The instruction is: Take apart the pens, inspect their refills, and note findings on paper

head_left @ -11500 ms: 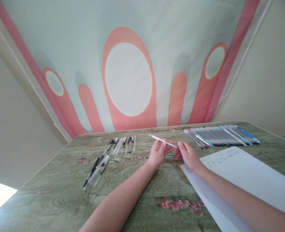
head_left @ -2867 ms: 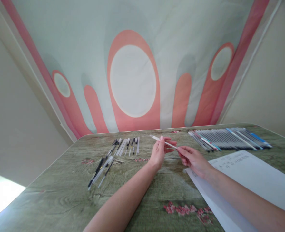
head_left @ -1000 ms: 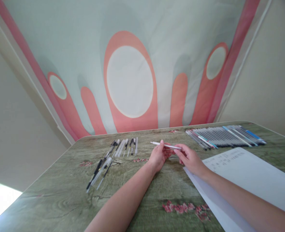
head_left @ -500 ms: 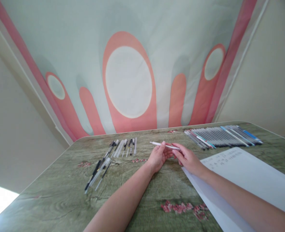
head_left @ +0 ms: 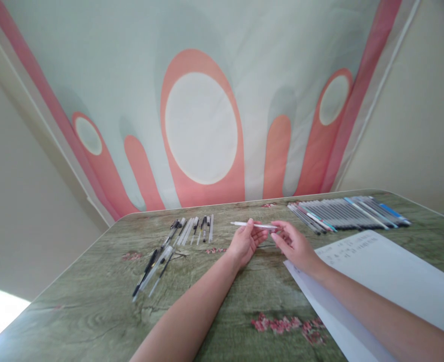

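Observation:
A slim white pen (head_left: pixel 257 225) lies nearly level above the middle of the table, its narrow tip pointing left. My left hand (head_left: pixel 244 243) holds its barrel between the thumb and the fingers, palm partly turned up. At the pen's right end, my right hand (head_left: pixel 292 244) pinches it with thumb and fingertips. What the right fingertips cover cannot be made out. To the left lie several loose pen parts (head_left: pixel 186 231), clear tubes and dark pieces in a row, with more black and clear parts (head_left: pixel 152 271) nearer to me.
A long row of pens (head_left: pixel 331 213) lies side by side at the back right. White paper sheets (head_left: pixel 387 286) with handwriting lie under my right forearm. The wood-patterned table (head_left: pixel 94 311) ends at a wall with a printed backdrop (head_left: pixel 252 100).
The pen has shifted slightly left. My right hand has moved from along its barrel to its right end, and the gap between my hands has widened a little.

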`<state>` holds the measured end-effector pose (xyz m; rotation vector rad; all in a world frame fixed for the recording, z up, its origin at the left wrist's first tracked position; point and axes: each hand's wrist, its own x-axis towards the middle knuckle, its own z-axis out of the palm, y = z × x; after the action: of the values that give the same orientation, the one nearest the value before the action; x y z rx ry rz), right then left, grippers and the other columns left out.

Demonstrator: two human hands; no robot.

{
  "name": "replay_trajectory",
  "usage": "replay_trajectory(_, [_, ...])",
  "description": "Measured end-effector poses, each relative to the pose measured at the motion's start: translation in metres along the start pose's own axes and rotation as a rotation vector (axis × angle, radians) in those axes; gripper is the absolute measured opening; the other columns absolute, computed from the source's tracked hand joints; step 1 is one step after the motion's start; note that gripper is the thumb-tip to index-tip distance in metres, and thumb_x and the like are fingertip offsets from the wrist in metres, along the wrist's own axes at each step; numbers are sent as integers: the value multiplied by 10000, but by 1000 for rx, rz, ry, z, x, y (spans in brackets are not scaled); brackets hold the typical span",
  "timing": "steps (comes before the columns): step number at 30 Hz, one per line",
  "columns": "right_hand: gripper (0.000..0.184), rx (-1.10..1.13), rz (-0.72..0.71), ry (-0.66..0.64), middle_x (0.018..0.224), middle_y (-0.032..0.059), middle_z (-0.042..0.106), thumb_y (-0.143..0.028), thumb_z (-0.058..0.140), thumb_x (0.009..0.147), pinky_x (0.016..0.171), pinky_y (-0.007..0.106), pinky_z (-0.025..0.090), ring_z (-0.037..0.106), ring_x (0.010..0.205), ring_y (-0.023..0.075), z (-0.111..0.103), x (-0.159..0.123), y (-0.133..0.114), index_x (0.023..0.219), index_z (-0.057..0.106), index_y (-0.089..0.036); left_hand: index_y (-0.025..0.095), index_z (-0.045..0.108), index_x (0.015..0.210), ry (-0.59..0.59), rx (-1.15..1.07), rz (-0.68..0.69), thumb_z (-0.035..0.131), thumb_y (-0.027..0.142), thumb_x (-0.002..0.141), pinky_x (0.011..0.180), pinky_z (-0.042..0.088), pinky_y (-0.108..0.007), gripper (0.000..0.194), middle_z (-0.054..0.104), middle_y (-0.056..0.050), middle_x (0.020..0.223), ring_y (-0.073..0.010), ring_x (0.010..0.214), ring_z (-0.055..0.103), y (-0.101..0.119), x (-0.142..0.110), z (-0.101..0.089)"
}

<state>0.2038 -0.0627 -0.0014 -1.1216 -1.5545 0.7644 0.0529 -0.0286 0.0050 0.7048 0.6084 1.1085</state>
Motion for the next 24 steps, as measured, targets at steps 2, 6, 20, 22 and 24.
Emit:
replay_trajectory(2, [348,-31,-9,9,749,28,581,-400,499,759,520,275,446,533,580,156,-1,0,-2,1068,511,-241,96,561,841,-1,0,-3,491,365,798,697,486,-257,282,627,-82,704,-123,662,606,0,0,1])
replay_trajectory(6, [312,-87,-53,27,794,37,596,-370,493,767,592,306,460,554,609,170,-3,0,-3,1051,537,-249,100,561,836,-4,-7,0,497,363,795,684,489,-248,274,625,-75,692,-119,655,604,-1,-1,1])
replay_trajectory(20, [269,-191,-129,20,864,44,658,-372,487,785,607,317,482,606,579,171,-6,-1,1,999,601,-255,128,566,864,-73,76,-41,490,388,791,579,463,-224,280,635,-72,762,-137,690,600,1,-4,-3])
replay_trajectory(22, [265,-216,-135,23,824,44,667,-379,479,792,586,303,481,597,546,162,-7,-2,-1,980,609,-245,128,570,854,-87,76,-45,489,396,789,583,457,-222,287,633,-72,767,-137,699,596,0,-5,-3])
replay_trajectory(24, [270,-246,-143,23,761,39,671,-384,460,803,571,286,475,584,517,150,-7,-2,-2,965,614,-232,125,573,846,-99,73,-46,490,402,786,595,452,-224,296,629,-75,786,-137,712,590,0,-5,-3])
